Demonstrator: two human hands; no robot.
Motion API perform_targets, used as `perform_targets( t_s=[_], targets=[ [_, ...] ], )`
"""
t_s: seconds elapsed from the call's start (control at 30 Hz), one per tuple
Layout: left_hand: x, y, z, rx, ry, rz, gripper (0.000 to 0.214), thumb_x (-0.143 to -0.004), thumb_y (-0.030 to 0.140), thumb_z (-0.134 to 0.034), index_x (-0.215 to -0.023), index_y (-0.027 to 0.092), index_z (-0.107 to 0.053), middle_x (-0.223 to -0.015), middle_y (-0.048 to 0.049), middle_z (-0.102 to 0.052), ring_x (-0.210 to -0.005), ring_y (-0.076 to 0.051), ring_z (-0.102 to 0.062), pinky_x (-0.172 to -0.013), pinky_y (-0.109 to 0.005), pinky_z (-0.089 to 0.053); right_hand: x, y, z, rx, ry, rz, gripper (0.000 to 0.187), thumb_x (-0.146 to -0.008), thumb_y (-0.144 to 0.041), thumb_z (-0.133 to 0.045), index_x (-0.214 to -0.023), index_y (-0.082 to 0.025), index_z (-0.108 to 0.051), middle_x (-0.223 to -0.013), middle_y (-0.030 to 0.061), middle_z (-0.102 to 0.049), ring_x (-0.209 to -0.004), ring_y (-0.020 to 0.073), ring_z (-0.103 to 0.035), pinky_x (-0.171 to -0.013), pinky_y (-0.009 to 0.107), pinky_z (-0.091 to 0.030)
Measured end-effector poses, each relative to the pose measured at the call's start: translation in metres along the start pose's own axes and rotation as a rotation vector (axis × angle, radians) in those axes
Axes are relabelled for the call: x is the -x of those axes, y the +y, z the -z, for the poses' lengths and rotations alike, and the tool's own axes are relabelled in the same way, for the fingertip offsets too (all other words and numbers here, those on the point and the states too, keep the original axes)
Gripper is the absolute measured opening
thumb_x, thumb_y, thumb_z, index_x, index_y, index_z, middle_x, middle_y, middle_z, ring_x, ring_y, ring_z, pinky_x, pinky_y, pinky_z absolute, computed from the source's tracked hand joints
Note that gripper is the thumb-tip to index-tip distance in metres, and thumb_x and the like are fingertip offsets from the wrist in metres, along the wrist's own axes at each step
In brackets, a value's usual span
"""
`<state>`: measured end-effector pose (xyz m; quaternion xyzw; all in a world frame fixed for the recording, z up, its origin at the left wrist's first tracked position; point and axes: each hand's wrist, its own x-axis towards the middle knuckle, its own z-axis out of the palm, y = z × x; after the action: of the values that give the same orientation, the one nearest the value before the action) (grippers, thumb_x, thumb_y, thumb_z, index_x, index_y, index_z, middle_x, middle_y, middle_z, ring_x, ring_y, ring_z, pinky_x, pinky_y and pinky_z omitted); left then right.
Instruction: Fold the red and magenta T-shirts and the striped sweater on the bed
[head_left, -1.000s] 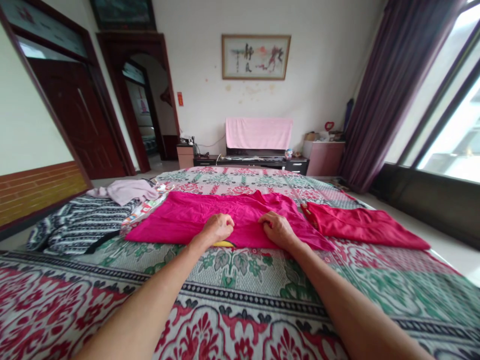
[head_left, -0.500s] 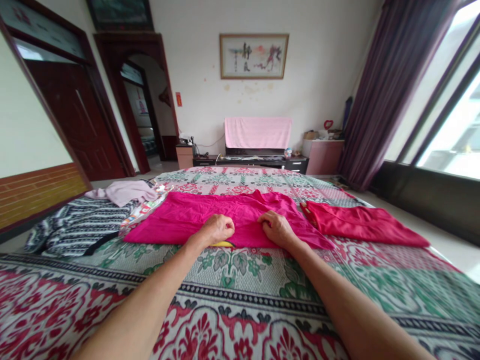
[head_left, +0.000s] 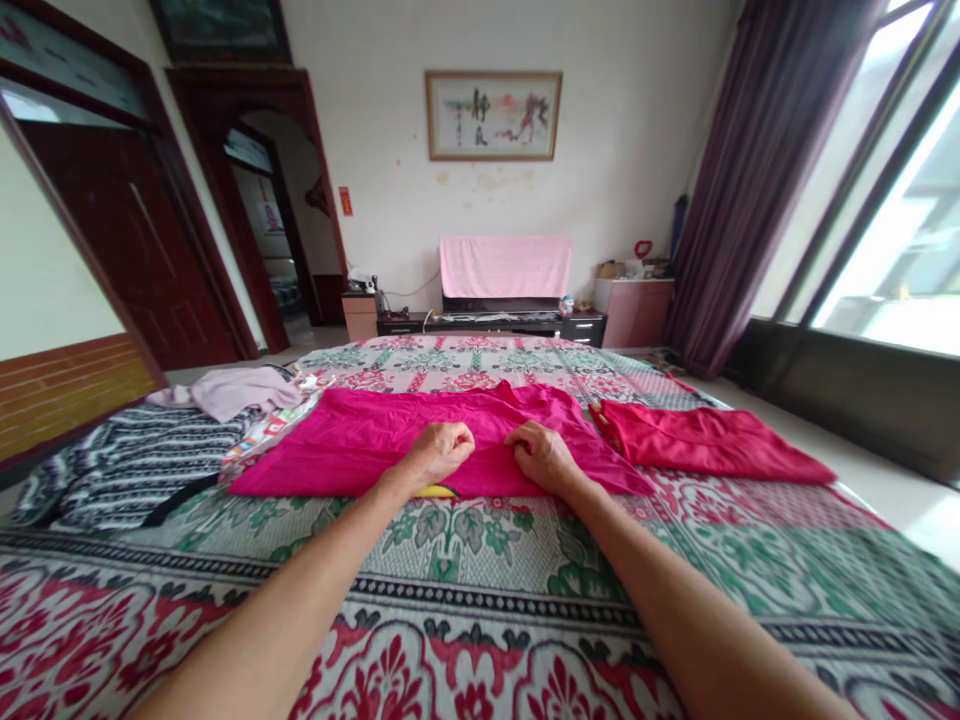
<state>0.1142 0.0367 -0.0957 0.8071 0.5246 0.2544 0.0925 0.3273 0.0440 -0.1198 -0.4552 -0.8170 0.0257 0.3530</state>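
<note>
A bright pink garment (head_left: 360, 432) lies spread in a wide, flattened strip across the bed, with creases over it. A bit of yellow (head_left: 436, 491) shows at its near edge, beside my left wrist. My left hand (head_left: 444, 450) is closed at the middle of the pink cloth, thumb and fingers pressed together on it. Just to the right, my right hand (head_left: 541, 455) is also closed, its curled fingers down on the same cloth. The fingertips of both hands are partly hidden. A short stretch of pink fabric separates them.
A folded red garment (head_left: 712, 442) lies on the right. To the left are a black-and-white patterned garment (head_left: 142, 465) and a pale pink cloth (head_left: 232, 392). All rest on the flowered bedspread (head_left: 450, 600). Beyond the bed stands a low black cabinet (head_left: 585, 328).
The view has turned slightly to the right. My hands stay closed on the pink garment and are slightly nearer each other. The garments look the same.
</note>
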Motion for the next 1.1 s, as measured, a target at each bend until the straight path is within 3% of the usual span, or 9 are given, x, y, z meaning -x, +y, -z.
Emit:
perform_targets(
  t_s=[0.3, 0.43, 0.53, 0.63, 0.73, 0.87, 1.1],
  targets=[
    [-0.008, -0.001, -0.009, -0.153, -0.099, -0.041, 0.026, -0.076, 0.020, -0.049, -0.084, 0.019, -0.074, -0.073, -0.0029, -0.071, -0.067, -0.014, -0.061, -0.064, -0.022, -0.041, 0.001, 0.000, -0.002, -0.005, 0.005, -0.014, 0.028, -0.069, -0.006, -0.047, -0.079, -0.018, -0.070, -0.083, 0.0044, -0.070, -0.082, 0.0158, -0.062, -0.079, 0.024, -0.046],
    [-0.006, 0.005, -0.012, -0.178, -0.083, -0.018, 0.023, -0.076, 0.023, -0.051, -0.084, 0.020, -0.073, -0.074, -0.0033, -0.071, -0.068, -0.015, -0.062, -0.064, -0.023, -0.041, 0.001, 0.002, -0.004, -0.002, 0.020, -0.011, 0.028, -0.069, -0.007, -0.046, -0.079, -0.019, -0.070, -0.082, 0.0039, -0.069, -0.080, 0.0152, -0.062, -0.078, 0.024, -0.046],
    [-0.006, 0.010, -0.014, -0.245, -0.020, 0.077, 0.022, -0.078, 0.022, -0.049, -0.083, 0.021, -0.071, -0.075, -0.0039, -0.070, -0.071, -0.016, -0.062, -0.064, -0.024, -0.041, 0.001, 0.002, -0.004, -0.002, 0.020, -0.011, 0.028, -0.069, -0.007, -0.046, -0.079, -0.019, -0.070, -0.082, 0.0038, -0.069, -0.080, 0.0149, -0.062, -0.077, 0.024, -0.047],
    [-0.006, 0.010, -0.012, -0.145, 0.031, 0.211, 0.019, -0.078, 0.020, -0.048, -0.079, 0.019, -0.067, -0.071, -0.0025, -0.068, -0.068, -0.015, -0.062, -0.063, -0.022, -0.041, 0.001, 0.001, -0.003, -0.004, 0.012, -0.010, 0.029, -0.069, -0.006, -0.046, -0.079, -0.019, -0.070, -0.083, 0.0039, -0.069, -0.081, 0.0151, -0.062, -0.077, 0.024, -0.047],
    [-0.005, 0.001, -0.009, 0.124, 0.012, 0.269, 0.017, -0.076, 0.021, -0.047, -0.075, 0.018, -0.064, -0.062, 0.0006, -0.065, -0.059, -0.011, -0.060, -0.059, -0.020, -0.043, 0.001, 0.000, -0.003, -0.003, 0.013, -0.010, 0.028, -0.068, -0.006, -0.046, -0.079, -0.019, -0.070, -0.083, 0.0038, -0.069, -0.081, 0.0151, -0.062, -0.078, 0.024, -0.047],
    [-0.004, -0.014, -0.012, 0.276, -0.011, 0.175, 0.018, -0.075, 0.026, -0.049, -0.075, 0.016, -0.064, -0.061, 0.0016, -0.063, -0.056, -0.011, -0.059, -0.056, -0.019, -0.043, 0.002, -0.001, -0.001, -0.007, 0.021, -0.007, 0.028, -0.069, -0.005, -0.046, -0.078, -0.018, -0.069, -0.082, 0.0041, -0.068, -0.079, 0.0150, -0.061, -0.077, 0.024, -0.047],
    [-0.002, -0.011, -0.010, 0.098, -0.049, 0.078, 0.022, -0.072, 0.025, -0.055, -0.084, 0.017, -0.072, -0.073, -0.0015, -0.070, -0.067, -0.013, -0.061, -0.061, -0.021, -0.042, 0.000, -0.018, 0.006, -0.054, 0.058, 0.131, 0.030, -0.073, -0.004, -0.046, -0.087, -0.018, -0.068, -0.091, 0.0054, -0.065, -0.084, 0.0145, -0.060, -0.079, 0.024, -0.046]
  ],
)
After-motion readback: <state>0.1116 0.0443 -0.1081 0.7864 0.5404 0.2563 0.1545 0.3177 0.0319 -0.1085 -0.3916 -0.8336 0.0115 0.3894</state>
